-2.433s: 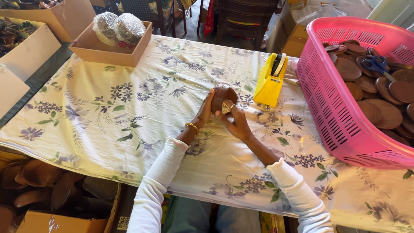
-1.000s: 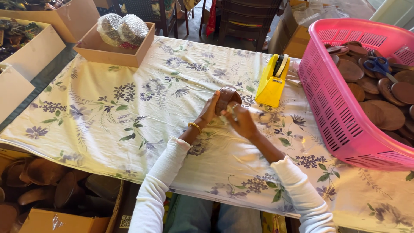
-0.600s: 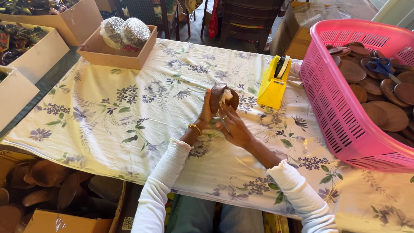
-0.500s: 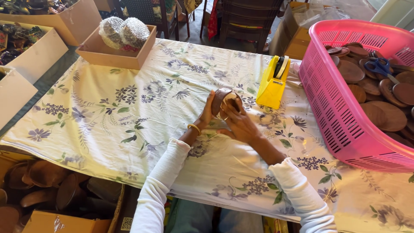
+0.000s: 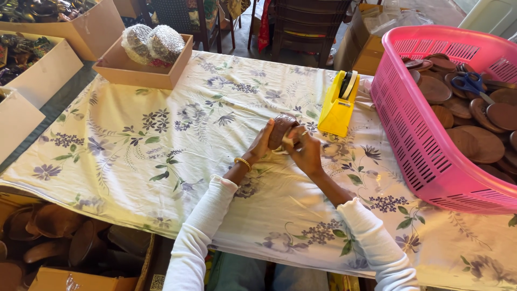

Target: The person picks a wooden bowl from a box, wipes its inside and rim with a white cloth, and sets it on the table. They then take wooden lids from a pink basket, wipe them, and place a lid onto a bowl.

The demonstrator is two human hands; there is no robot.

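That little brown wooden piece (image 5: 281,129) you've got sits pretty much dead center of the frame, a bit above the middle. It's rounded, dark brown with a smooth look, and it's propped up on edge rather than lying flat on the cloth. Your left hand (image 5: 262,143) cups it from the left side, your right hand (image 5: 305,151) presses in from the right, so only its top and part of its face show.
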